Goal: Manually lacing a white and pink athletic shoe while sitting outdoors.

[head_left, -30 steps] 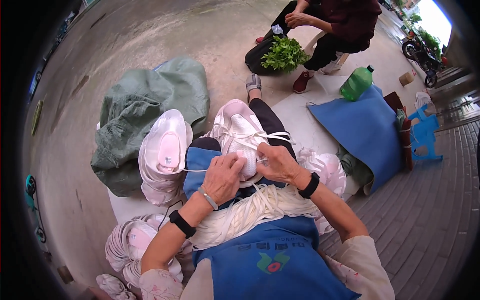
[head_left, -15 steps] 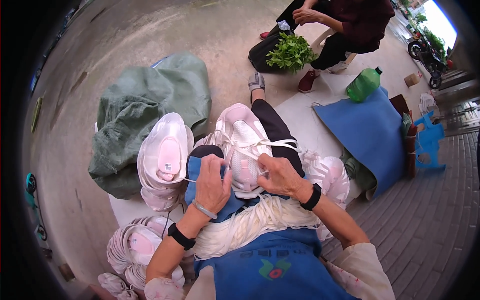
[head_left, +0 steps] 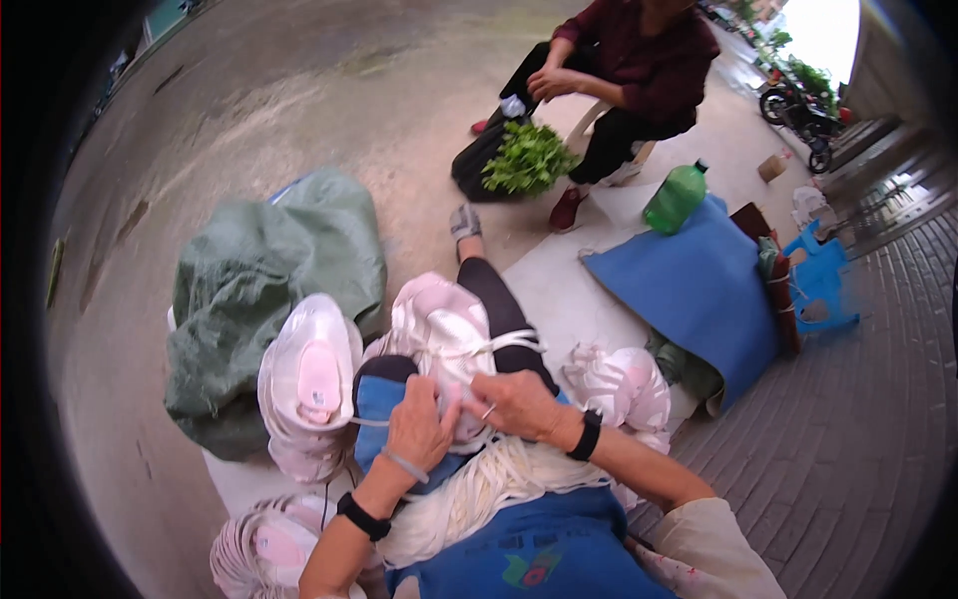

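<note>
A: What's furthest left?

B: A crumpled green tarp (head_left: 279, 290), then a stack of pale shoe uppers (head_left: 309, 374) just beside it

A: And the left hand (head_left: 419, 427)?

B: Fingers bent and drawn close at the near end of one pink-and-white shoe upper (head_left: 436, 307), with a white lace (head_left: 369, 422) running out leftward. Whether it pinches anything, I can't tell through the blur

A: How does that upper lie?

B: Over the lap, straight ahead of the hands, long axis pointing away from the body, far end leaning slightly left. Its near end sits between both hands, and neither looks clearly nearer

A: The right hand (head_left: 521, 404)?

B: Narrow too, fingertips at the upper's right side, grip hidden. A bundle of white laces (head_left: 509, 474) lies below it; further right come more uppers (head_left: 629, 384), a blue sheet (head_left: 689, 299) and a blue stool (head_left: 823, 275)

A: Any writing?

B: A small label (head_left: 318, 395) on the stack's pink lining, too blurred to read; the blue apron (head_left: 479, 569) bears a smeared row of characters above a green-and-red emblem (head_left: 532, 569)
</note>
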Tool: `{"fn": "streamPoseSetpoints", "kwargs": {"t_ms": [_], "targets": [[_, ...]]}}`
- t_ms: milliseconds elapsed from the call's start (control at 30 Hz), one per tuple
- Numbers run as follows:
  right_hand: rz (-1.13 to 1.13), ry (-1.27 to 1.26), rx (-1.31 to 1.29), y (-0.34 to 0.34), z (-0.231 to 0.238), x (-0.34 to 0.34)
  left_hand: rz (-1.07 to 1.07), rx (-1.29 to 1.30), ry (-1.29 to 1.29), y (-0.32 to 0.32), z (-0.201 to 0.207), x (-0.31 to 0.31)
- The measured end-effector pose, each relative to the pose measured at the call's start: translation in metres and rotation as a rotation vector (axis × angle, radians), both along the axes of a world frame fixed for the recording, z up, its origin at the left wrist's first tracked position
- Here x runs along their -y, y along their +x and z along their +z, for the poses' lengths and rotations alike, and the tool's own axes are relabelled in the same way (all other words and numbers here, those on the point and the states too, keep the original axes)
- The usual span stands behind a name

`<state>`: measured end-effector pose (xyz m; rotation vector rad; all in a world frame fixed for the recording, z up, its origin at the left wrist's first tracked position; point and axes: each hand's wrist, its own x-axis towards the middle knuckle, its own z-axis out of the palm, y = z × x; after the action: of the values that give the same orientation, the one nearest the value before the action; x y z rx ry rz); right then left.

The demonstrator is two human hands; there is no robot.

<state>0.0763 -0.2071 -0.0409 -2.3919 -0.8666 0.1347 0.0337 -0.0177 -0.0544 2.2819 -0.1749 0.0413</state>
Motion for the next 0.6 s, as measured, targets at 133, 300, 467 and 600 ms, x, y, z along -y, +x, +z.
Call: {"fn": "streamPoseSetpoints", "kwargs": {"t_ms": [133, 300, 467, 600], "targets": [[-0.017, -0.056, -0.048, 0.0, -0.017, -0.009, 0.024, -0.014, 0.111, -0.008, -0.006, -0.003], [0.059, -0.039, -0.084, 0.008, -0.025, -0.011, 0.044, -0.023, 0.177, -0.007, -0.013, 0.003], [0.09, 0.029, -0.072, 0.014, -0.031, -0.014, 0.058, -0.012, 0.258, -0.009, -0.016, 0.005], [0.133, 0.022, -0.041, 0.026, -0.045, -0.009, 0.041, -0.028, 0.247, -0.002, -0.008, 0.005]]}}
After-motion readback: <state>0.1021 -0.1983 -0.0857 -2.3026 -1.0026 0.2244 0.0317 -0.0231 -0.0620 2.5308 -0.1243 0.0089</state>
